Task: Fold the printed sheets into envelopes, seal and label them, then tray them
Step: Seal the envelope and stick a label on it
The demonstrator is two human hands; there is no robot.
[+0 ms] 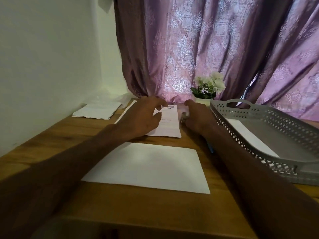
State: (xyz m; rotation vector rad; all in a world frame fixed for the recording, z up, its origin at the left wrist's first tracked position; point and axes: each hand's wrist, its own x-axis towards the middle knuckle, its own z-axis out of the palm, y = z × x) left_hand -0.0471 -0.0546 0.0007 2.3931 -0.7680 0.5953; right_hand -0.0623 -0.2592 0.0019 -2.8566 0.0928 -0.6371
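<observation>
A stack of printed sheets point(168, 125) lies at the far middle of the wooden table point(51, 145). My left hand point(139, 118) rests on top of that stack with its fingers spread. My right hand point(193, 116) is at the stack's right edge, fingers curled and blurred; whether it grips a sheet is unclear. A blank white envelope point(148, 168) lies flat in front of the stack, between my forearms. The grey perforated tray point(269, 121) stands at the right with a white envelope point(248, 135) inside it.
More white envelopes point(98, 111) are piled at the far left by the wall. A blue pen point(211, 148) pokes out beside my right forearm. A small pot of white flowers point(208, 88) stands at the back before a purple curtain point(207, 45).
</observation>
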